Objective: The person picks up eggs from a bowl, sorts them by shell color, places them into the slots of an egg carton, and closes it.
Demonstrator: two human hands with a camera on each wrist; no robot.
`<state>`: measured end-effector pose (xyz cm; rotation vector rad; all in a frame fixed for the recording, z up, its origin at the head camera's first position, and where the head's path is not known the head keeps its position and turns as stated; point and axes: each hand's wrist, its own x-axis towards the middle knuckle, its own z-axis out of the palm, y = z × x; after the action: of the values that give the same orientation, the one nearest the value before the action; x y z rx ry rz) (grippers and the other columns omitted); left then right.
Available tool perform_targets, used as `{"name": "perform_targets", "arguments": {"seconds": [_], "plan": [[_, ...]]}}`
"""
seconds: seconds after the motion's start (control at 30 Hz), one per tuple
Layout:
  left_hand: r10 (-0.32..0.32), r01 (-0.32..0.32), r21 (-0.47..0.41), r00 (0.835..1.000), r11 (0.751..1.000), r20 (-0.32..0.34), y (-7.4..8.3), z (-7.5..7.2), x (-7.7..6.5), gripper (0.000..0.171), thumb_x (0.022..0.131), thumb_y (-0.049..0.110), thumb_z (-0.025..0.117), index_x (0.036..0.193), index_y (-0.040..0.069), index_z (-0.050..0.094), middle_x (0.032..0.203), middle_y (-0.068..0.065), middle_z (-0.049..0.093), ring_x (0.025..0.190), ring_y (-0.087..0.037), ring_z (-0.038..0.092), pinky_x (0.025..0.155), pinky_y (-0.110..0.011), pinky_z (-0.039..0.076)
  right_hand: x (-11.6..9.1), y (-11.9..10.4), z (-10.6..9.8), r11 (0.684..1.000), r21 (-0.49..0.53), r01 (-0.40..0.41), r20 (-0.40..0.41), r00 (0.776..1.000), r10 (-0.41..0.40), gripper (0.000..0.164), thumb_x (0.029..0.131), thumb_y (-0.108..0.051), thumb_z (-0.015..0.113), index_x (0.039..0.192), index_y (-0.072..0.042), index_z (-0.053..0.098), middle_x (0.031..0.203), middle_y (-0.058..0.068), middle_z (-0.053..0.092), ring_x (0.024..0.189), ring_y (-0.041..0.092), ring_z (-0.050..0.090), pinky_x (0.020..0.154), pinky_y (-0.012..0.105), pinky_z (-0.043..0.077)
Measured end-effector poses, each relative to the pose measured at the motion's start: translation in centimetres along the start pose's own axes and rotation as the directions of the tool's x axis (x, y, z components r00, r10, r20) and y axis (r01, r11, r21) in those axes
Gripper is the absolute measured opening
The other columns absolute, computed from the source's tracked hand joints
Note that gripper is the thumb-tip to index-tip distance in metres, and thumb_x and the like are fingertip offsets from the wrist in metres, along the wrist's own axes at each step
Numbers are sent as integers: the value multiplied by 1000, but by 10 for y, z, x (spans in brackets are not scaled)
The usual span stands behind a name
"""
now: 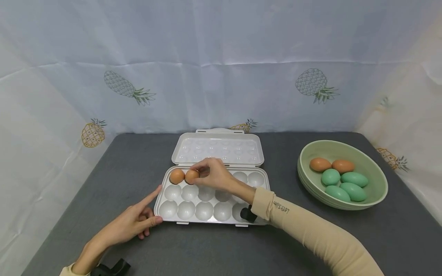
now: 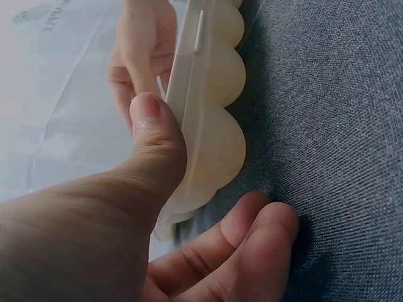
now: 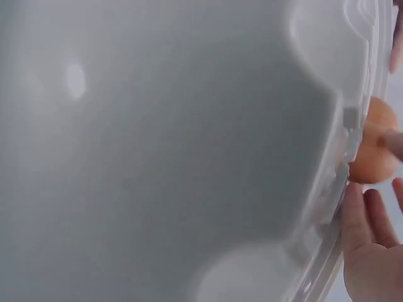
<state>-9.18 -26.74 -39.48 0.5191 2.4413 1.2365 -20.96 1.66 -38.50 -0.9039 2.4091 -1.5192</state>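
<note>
A white egg carton (image 1: 196, 213) lies with its lid (image 1: 221, 147) folded back, its cups in three rows. One brown egg (image 1: 177, 176) sits in the back row's leftmost cup. Beside it, in the second cup, a brown egg (image 1: 192, 176) is pinched by the fingertips of my right hand (image 1: 217, 175). My left hand (image 1: 129, 224) is at the carton's left side, index finger straight along the edge and thumb at the front corner. The left wrist view shows that thumb (image 2: 157, 141) against the carton's rim, with the other fingers loosely bent near the tabletop.
To the right stands a green bowl (image 1: 378, 184) holding two brown eggs (image 1: 343, 166) and several green eggs (image 1: 353, 191). A dark grey table (image 1: 138, 165) lies under everything. Behind it hangs a white cloth (image 1: 214, 96) with pineapple prints.
</note>
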Motion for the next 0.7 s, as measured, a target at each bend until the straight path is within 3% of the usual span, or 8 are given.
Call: {"name": "perform_targets", "arguments": {"seconds": [0.27, 0.4, 0.7], "plan": [[9, -9, 1, 1000, 1000, -7, -2, 0, 0, 88, 101, 22, 66, 165, 7, 8, 71, 1, 61, 55, -4, 58, 50, -30, 54, -4, -4, -21, 974, 214, -69, 23, 998, 65, 49, 84, -7, 83, 130, 2, 68, 128, 21, 71, 121, 32, 68, 105, 34, 55], [8, -8, 0, 1000, 1000, -4, -2, 0, 0, 88, 101, 22, 65, 165, 7, 7, 71, 1, 61, 55, -4, 58, 50, -30, 54, -8, -9, -34, 958, 277, -74, 21, 997, 71, 47, 85, -6, 82, 130, 1, 69, 131, 24, 68, 124, 36, 66, 106, 34, 54], [2, -2, 3, 1000, 1000, -2, -2, 0, 0, 88, 101, 23, 66, 165, 8, 7, 72, 2, 62, 56, -4, 58, 50, -30, 54, -16, -17, -60, 960, 272, -68, 1, 998, 70, 41, 88, -9, 80, 127, -5, 71, 129, 15, 71, 127, 36, 64, 104, 26, 54]]}}
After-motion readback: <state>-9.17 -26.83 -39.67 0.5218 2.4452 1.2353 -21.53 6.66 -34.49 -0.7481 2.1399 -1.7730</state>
